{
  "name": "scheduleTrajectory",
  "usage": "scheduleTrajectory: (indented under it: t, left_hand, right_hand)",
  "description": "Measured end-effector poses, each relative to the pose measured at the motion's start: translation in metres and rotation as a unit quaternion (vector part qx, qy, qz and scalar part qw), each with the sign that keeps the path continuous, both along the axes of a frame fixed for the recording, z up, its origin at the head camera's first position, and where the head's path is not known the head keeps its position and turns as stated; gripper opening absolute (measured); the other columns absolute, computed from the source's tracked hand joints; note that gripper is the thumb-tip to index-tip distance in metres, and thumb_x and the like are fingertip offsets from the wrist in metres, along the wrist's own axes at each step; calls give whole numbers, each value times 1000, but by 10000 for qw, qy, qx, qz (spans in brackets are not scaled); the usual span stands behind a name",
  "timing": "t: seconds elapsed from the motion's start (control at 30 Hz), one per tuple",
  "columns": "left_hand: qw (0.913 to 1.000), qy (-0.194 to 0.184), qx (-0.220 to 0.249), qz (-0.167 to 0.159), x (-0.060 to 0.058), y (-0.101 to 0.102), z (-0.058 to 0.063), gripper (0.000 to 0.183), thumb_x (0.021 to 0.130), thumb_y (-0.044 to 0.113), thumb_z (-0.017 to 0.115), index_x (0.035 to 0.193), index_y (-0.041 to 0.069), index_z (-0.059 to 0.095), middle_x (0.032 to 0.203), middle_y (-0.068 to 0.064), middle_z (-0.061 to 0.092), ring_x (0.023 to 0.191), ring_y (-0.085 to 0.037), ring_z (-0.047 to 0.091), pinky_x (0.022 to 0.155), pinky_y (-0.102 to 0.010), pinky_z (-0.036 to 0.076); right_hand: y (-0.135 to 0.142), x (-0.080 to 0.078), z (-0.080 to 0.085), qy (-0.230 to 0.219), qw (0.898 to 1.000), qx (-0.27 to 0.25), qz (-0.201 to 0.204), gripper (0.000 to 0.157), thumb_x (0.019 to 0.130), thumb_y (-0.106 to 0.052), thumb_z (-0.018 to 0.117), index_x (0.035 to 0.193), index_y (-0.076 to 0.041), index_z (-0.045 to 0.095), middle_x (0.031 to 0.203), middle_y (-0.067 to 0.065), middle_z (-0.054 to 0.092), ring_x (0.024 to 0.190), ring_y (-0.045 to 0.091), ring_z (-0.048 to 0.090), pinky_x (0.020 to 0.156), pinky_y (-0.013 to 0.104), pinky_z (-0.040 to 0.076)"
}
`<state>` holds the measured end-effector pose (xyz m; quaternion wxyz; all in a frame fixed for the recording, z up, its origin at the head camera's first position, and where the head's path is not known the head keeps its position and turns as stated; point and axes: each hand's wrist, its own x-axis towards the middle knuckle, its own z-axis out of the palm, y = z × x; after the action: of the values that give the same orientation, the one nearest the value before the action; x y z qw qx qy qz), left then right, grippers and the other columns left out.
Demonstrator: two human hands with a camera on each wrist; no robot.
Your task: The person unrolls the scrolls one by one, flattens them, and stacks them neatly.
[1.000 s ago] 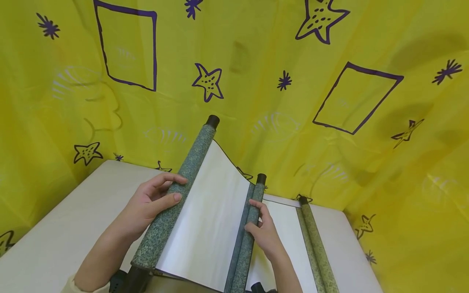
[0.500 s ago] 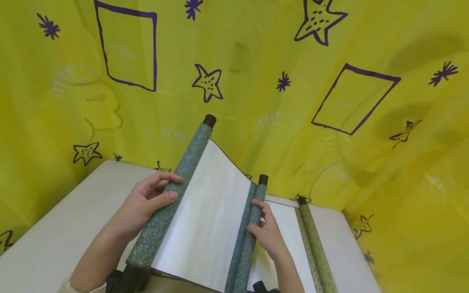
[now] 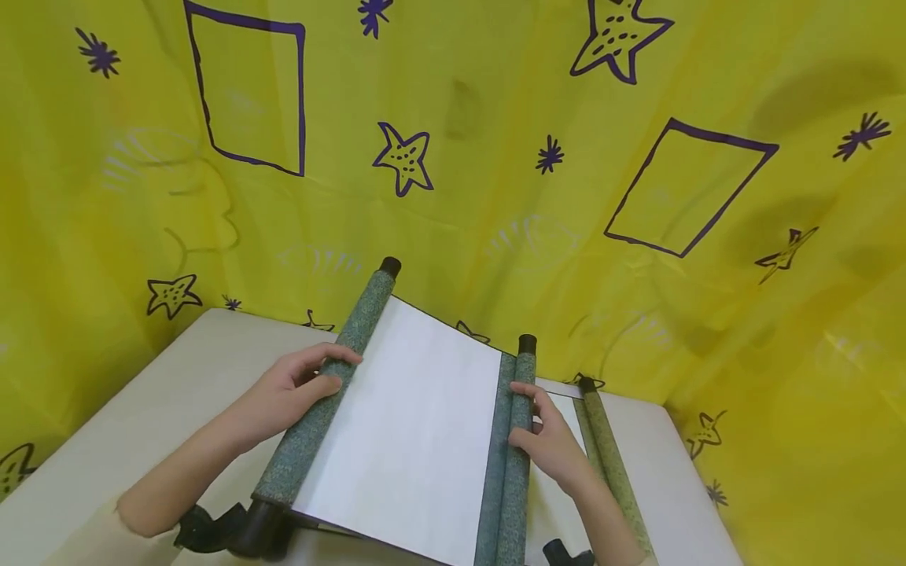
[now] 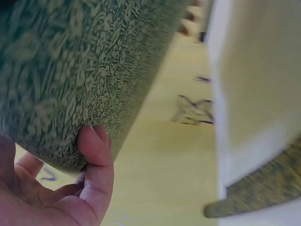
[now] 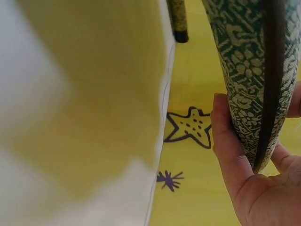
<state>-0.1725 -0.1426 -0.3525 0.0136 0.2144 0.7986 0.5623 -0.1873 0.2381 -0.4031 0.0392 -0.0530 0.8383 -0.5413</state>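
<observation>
A hanging scroll in green patterned cloth is held up, partly unrolled, its white paper (image 3: 403, 432) stretched between two rolls with black end caps. My left hand (image 3: 293, 393) grips the thicker left roll (image 3: 300, 452), thumb on the near face and fingers over the top. On the other side, my right hand (image 3: 555, 440) pinches the slimmer right roller (image 3: 518, 472) between thumb and fingers. Close up in the left wrist view, fingertips press the patterned cloth (image 4: 70, 80). The right wrist view shows fingers either side of the roller (image 5: 242, 70), with a dark strip along it.
Beneath and to the right, a second scroll lies unrolled on the white table (image 3: 134, 440), with an olive-green roller (image 3: 616, 464) at its right end. A yellow curtain (image 3: 467, 212) with purple stars and frames hangs behind the table.
My right hand has moved right with its roller, widening the gap between the rolls. The left roll's far end has dropped, and the white paper looks flatter and broader.
</observation>
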Motion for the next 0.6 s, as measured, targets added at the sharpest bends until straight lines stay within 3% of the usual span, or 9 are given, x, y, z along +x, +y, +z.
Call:
scheduleTrajectory:
  t: [0.1,0.23,0.43,0.6]
  left_hand:
    - [9997,-57,-250,61,-3,2,-10,26,89,28,61,112,18,53,120,-5,47,90,-29,47,66,-36,43]
    - [9989,-4,-478,-19,-6,5,-18,32,83,29,68,106,18,49,117,-8,46,96,-30,43,66,-37,39]
    - [9950,-15,-993,-97,-7,5,-21,23,87,20,63,108,21,54,115,-5,49,79,-23,43,60,-33,39]
    - [9920,-1,-1263,-69,-7,4,-21,18,88,24,62,104,20,55,111,-4,51,62,-17,38,53,-29,37]
  right_hand:
    - [5,0,3,27,9995,326,24,64,79,2,59,132,-30,41,133,10,36,91,29,50,66,34,45]
    - [12,0,8,97,9981,604,124,63,80,0,59,133,-29,40,135,9,34,92,29,47,65,33,44]
    - [20,2,13,147,9970,715,255,62,80,1,58,133,-26,40,136,7,34,87,29,47,64,33,43]
    - [23,3,18,141,9963,797,273,62,81,-1,58,134,-26,39,140,6,30,97,32,46,68,33,44]
